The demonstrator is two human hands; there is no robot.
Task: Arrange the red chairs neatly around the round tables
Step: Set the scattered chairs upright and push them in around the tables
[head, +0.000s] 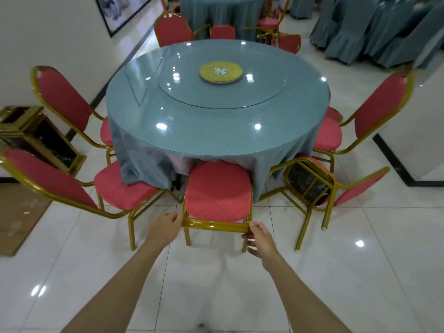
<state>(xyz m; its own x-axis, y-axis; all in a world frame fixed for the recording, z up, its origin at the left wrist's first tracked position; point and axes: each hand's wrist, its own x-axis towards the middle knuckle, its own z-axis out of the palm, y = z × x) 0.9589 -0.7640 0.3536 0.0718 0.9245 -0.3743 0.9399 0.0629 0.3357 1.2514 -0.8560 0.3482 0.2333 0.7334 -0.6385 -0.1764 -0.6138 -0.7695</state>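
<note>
Left hand (168, 223) and right hand (258, 239) in seeming grip on either end of top rail (213, 227) of red chair (217, 191)

no readable text (anywhere)

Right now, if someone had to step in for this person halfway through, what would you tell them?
Left hand grips the near chair at the left end of its gold back rail. Right hand grips the right end.
The near chair faces the round table, with its seat front at the tablecloth's edge.
Done: the left-side chairs and the right chair stand upright facing the table.
Left: settle this chair, then stand up the tipped chair lying overturned at the near right, and probably even out the spacing.
</note>
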